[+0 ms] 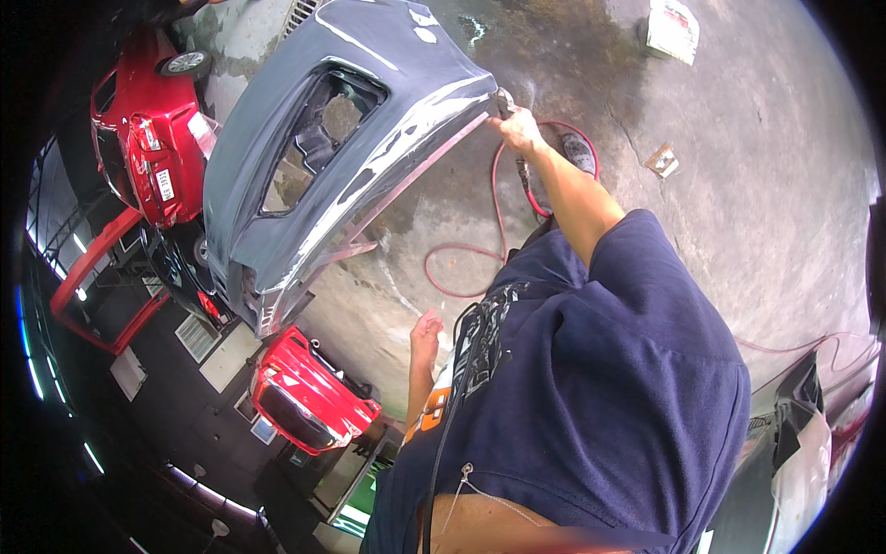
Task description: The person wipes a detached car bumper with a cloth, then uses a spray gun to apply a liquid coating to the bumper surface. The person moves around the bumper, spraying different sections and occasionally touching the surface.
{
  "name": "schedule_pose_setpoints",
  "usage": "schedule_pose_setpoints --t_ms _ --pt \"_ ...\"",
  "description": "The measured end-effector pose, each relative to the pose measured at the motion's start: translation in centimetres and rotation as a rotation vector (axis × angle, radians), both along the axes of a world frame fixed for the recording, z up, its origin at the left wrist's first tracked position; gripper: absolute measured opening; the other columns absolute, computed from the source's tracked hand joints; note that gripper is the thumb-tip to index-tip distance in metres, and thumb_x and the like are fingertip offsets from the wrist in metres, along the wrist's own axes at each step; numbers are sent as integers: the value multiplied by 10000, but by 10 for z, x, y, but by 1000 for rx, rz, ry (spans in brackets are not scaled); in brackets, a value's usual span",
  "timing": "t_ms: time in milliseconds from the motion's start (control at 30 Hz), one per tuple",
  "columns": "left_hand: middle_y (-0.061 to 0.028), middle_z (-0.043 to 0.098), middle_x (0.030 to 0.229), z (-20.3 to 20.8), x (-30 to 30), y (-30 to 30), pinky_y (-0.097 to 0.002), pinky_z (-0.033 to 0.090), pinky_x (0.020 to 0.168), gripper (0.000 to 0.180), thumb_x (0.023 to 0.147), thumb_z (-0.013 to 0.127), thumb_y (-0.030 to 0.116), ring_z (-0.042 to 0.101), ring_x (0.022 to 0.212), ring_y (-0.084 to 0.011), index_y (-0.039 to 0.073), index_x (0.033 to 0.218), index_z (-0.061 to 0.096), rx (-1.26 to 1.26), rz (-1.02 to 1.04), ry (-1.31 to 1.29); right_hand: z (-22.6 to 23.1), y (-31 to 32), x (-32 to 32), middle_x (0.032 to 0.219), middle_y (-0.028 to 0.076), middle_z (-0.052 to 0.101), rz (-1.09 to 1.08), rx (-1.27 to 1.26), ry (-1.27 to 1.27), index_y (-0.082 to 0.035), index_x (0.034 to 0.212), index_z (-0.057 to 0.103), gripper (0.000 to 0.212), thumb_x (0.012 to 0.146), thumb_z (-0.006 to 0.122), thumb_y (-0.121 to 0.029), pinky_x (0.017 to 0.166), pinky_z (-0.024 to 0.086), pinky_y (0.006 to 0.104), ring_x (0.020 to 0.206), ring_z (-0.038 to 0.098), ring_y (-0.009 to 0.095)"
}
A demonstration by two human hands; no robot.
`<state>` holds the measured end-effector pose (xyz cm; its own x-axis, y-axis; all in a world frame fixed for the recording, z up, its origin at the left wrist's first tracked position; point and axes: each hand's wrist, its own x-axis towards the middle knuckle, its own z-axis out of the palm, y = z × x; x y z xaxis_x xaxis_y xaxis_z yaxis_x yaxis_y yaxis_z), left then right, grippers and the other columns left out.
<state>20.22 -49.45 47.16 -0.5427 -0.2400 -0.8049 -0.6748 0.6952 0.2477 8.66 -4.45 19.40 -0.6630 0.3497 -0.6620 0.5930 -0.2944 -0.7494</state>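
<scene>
A grey-primed car bumper (pixel 240 148) with white sanded or filled patches along its edge stretches across the upper left, propped on a pinkish stand (pixel 406 189). My right hand (pixel 520 132) is closed around a small dark air tool (pixel 504 102) at the bumper's right corner. The hand covers much of the tool, so its working face is hidden. From below the hand a red air hose (pixel 498 203) runs down and loops over the floor. My left hand (pixel 425 334) hangs near my belly, fingers loosely apart and holding nothing, away from the bumper.
A red car (pixel 166 138) stands beyond the bumper on the left. Another red vehicle part (pixel 309 392) lies below it, near a red door frame (pixel 78 268). A white container (pixel 672 32) and a small cardboard scrap (pixel 662 161) rest on the concrete floor.
</scene>
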Motion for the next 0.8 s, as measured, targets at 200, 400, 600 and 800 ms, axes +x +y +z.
schedule_pose_setpoints --t_ms 200,400,600,800 --pt "-62 670 1108 -1 2 -5 -295 473 927 482 988 680 168 629 1042 -176 23 1435 572 -3 42 -3 65 1 26 773 116 650 -10 -122 154 -3 1003 673 368 870 778 -331 728 513 396 718 602 229" --pt "-73 671 1128 7 2 4 -308 482 945 477 991 677 168 632 1055 -185 24 1435 578 20 31 -21 73 -10 40 722 79 606 -56 -206 84 -7 895 627 351 884 785 -320 685 498 388 676 557 198" --pt "-88 672 1142 20 -2 21 -313 486 959 478 995 673 170 632 1059 -188 22 1439 574 -53 -7 -20 -4 -13 18 642 53 571 -199 -131 -30 -23 926 627 312 871 802 -274 486 469 356 520 552 172" --pt "-92 681 1142 18 9 14 -302 468 988 486 994 666 154 619 1062 -163 12 1447 560 -47 25 -14 -39 -3 -3 630 90 611 -149 -3 -191 -36 845 656 306 880 794 -306 519 481 394 543 589 217"
